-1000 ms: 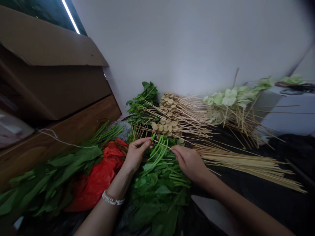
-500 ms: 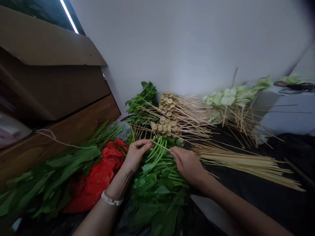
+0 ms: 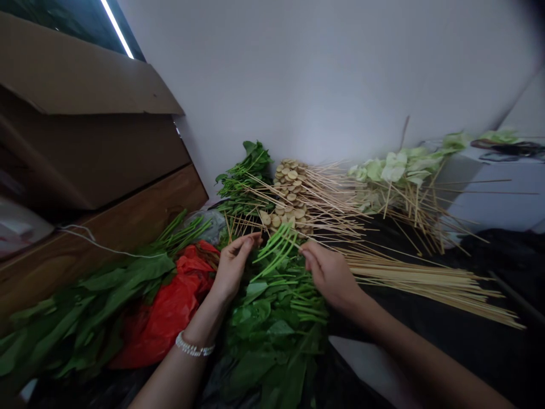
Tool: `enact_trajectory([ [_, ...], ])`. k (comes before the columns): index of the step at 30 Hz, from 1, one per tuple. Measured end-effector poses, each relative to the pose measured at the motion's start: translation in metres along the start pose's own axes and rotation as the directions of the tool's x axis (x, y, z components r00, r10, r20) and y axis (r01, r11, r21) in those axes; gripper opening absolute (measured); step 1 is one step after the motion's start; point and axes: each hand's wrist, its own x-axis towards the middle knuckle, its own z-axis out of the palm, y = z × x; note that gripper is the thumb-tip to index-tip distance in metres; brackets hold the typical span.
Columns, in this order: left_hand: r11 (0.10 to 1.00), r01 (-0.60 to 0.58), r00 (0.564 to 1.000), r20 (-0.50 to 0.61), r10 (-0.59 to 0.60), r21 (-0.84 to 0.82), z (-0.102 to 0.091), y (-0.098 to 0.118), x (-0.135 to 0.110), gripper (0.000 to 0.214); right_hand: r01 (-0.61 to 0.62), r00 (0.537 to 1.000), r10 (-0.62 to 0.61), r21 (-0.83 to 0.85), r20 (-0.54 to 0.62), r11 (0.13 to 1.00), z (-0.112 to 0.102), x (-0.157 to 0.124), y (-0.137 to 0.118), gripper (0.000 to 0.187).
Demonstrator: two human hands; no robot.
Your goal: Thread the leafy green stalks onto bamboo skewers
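Note:
My left hand [image 3: 233, 262] pinches thumb against fingers beside a bunch of green stems [image 3: 276, 250] that stick up from a pile of leafy greens [image 3: 272, 318]. My right hand [image 3: 330, 271] is closed on the other side of the stems, fingertips at a thin bamboo skewer [image 3: 293, 245] that crosses them. What exactly my left fingertips hold is too small to make out. A beaded bracelet [image 3: 193, 347] circles my left wrist.
Loose bamboo skewers [image 3: 426, 281] lie to the right on a black surface [image 3: 460, 341]. Behind are mushroom skewers [image 3: 293, 199], green-leaf skewers [image 3: 244, 179] and pale cabbage skewers [image 3: 400, 170]. A red plastic bag [image 3: 170, 307], more greens [image 3: 85, 307] and a cardboard box [image 3: 85, 113] sit left.
Both hands have lifted a little toward the back. The green stems between them now stand higher and fan out more.

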Motion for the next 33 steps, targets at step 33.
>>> enact_trajectory([
  [33,0.993,-0.047,0.989,-0.133,0.061,0.105,-0.007,0.002,0.011,0.043,0.066,0.995,-0.079,0.22,0.055,0.973,-0.009,0.001,-0.003,0.017],
])
